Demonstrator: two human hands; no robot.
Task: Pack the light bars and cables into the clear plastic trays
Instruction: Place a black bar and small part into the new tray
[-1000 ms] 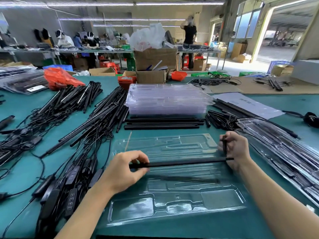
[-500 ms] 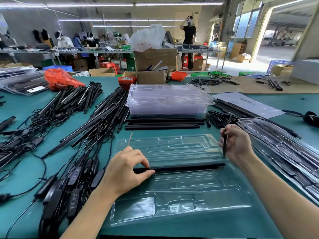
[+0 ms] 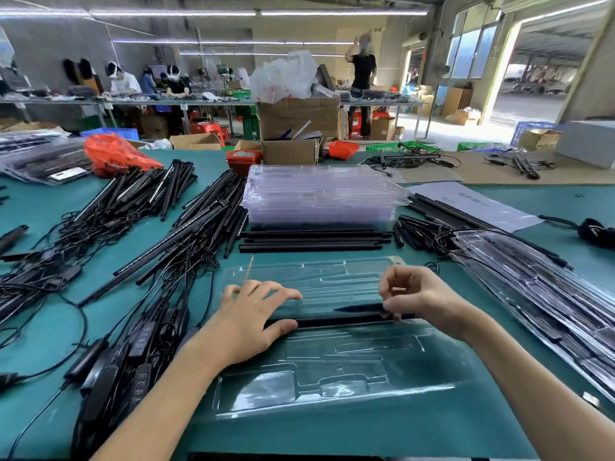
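Slim bar seated in glossy moulded tray

The matte black light bar (image 3: 336, 321) lies across the clear plastic tray (image 3: 332, 377); left hand (image 3: 248, 322) presses it flat-fingered at 9 o'clock, right hand (image 3: 419, 299) pinches a second bar (image 3: 361, 307) at 3 o'clock.

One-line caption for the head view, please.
Left hand presses a black light bar into the clear tray while the right hand pinches its other end.

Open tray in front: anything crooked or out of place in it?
Nothing stands out. One light bar lies straight along the clear tray; left hand presses its end, right hand pinches a second, blurred bar.
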